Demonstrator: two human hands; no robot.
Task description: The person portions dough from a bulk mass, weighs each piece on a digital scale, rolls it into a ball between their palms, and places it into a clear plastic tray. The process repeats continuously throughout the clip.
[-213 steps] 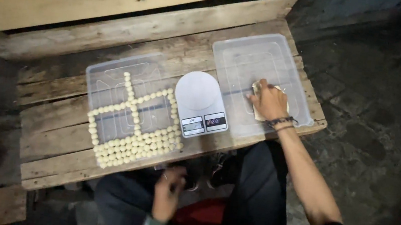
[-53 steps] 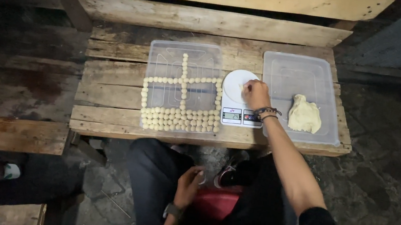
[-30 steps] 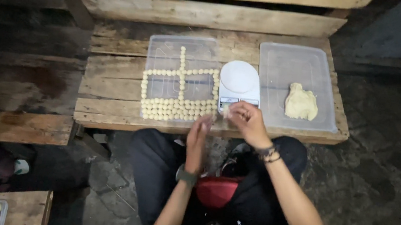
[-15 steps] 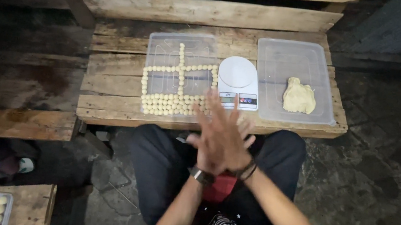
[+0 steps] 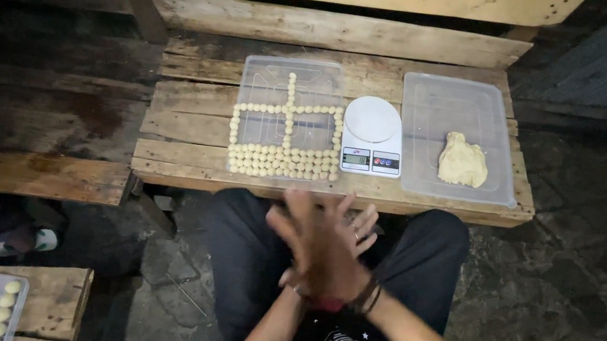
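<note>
Both hands, left hand (image 5: 342, 232) under right hand (image 5: 317, 252), now pressed palm-to-palm at six o'clock of scale (image 5: 373, 134), rolling; contents unseen.

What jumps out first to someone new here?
The two hands, right hand laid flat over the left hand, blurred, in front of the wooden table. Behind them, small dough balls form rows in a clear tray; a white scale stands beside it, then a dough lump.
</note>
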